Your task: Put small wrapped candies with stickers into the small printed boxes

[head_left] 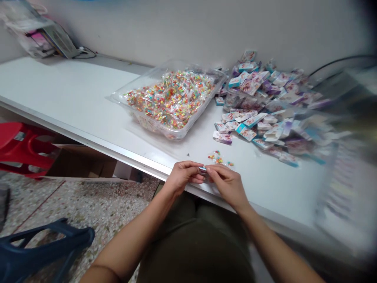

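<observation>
At the table's front edge my left hand [183, 175] and my right hand [226, 181] meet, fingers closed on one small cardboard box [203, 170]. Only a narrow part of it shows between the fingertips. Just beyond my right hand lie a few small clear packets of coloured beads or sweets [218, 160]. Farther back stands a clear plastic tray [141, 122] heaped with more such packets [173, 100]. To its right spreads a loose pile of small printed boxes [247, 132], white with blue or purple ends; some have raised flaps.
A white table [73, 98] runs along the wall. Clear plastic bags lie at the right, blurred. A bag and a grey boxy object [60, 41] stand far left. Below are a red stool [17, 145], an open carton [82, 161] and a dark blue stool [47, 243].
</observation>
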Available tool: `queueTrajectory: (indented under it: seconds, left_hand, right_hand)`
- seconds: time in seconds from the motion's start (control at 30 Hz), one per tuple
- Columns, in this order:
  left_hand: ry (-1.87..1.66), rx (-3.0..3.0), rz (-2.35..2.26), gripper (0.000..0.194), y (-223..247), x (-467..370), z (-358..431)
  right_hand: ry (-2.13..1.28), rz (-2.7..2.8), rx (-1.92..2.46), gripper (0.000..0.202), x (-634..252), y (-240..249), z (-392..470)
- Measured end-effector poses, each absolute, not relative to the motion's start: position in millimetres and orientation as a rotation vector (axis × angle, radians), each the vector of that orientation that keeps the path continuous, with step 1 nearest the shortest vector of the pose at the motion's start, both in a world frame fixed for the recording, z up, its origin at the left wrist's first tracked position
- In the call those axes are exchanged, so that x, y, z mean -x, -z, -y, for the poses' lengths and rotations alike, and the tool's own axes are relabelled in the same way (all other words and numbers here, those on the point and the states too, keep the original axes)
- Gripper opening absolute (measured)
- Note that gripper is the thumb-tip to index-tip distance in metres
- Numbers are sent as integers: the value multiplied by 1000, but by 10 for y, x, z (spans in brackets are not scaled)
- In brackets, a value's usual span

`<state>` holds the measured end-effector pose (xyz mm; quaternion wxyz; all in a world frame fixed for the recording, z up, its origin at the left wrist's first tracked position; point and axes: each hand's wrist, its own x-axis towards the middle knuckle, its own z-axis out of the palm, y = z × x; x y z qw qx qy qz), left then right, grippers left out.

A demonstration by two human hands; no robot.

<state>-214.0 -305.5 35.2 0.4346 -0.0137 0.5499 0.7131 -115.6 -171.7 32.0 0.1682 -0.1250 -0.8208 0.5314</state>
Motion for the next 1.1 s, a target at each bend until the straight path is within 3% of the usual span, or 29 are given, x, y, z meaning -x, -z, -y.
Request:
queueTrajectory:
  seconds: [0.47,0.7,1.1]
  left_hand:
    - [-1850,59,-1270,20,-281,2113,3093]
    - [-1895,3,-1288,27,-235,2062,3112]
    - [-1861,-10,-1263,19,-260,2075,3133]
  right_hand:
    - [-681,2659,-100,25,1098,-307,1675]
    - [-597,2758,-95,22,1130,-412,1657]
    - [-327,2701,-258,24,1077,-381,1688]
